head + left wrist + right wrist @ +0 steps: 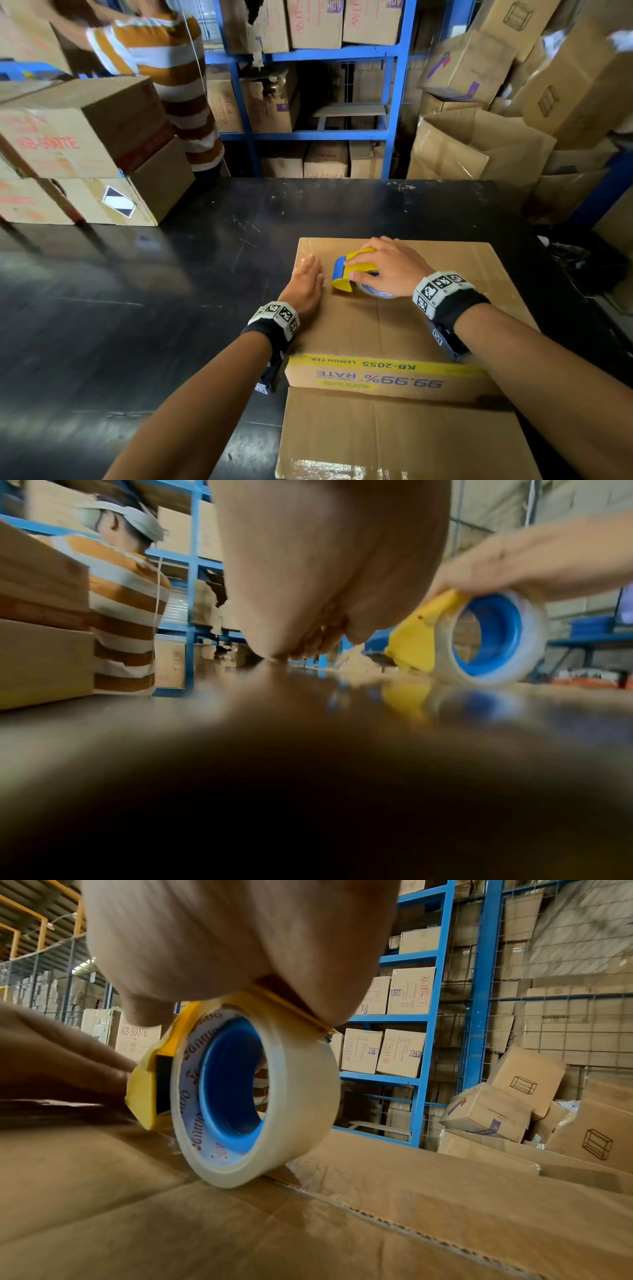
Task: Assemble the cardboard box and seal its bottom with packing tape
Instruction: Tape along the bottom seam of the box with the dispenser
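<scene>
A brown cardboard box [394,329] stands upside down on the black table, its bottom flaps closed and facing up. My right hand [387,265] grips a yellow tape dispenser [352,270] with a clear tape roll [260,1096] on a blue core, and the roll rests on the flap seam [377,1204]. My left hand [305,284] lies flat with straight fingers on the box's top left part, just left of the dispenser. In the left wrist view the dispenser [414,639] and roll [496,639] sit to the right of my left hand [325,561].
Stacked cartons [78,154] stand on the table's far left. A person in a striped shirt [164,68] is behind them. Blue shelving [394,102] with boxes and a pile of open cartons [479,144] lie beyond the table. A loose flap [394,435] hangs toward me.
</scene>
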